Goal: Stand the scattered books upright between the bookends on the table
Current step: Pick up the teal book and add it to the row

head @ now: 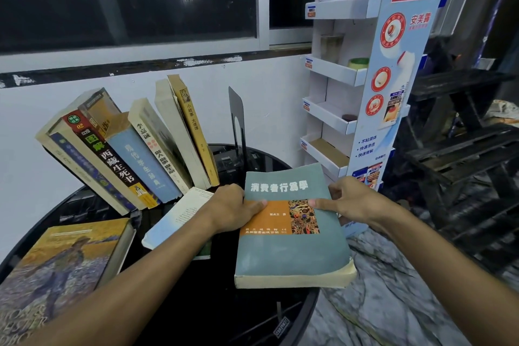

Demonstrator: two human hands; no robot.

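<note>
— Where is the book right now?
— In both hands. The left hand (234, 209) grips the left edge of the grey-green book (289, 255) with its thumb on the cover, and the right hand (351, 201) pinches the right edge the same way. The book lies flat, cover up, over the right side of the table (196, 303), just in front of the black bookend (237, 118).
— What could go wrong?
— The row of books (134, 149) leans hard to the left, away from that bookend, and I cannot tell what props its far side. Pushing a thick book into the gap could tip the row further or slide the bookend on the glossy top. The book's near corner also hangs past the table rim, so a loose grip would likely drop it on the floor.
— Any others lying flat?
— A painted-cover book (64, 261) and a pale book (179, 216).
— And the cardboard stand (337, 70)?
— One tray holds a drinking glass (331, 48). A lower tray holds a small dark object (349, 116).
</note>
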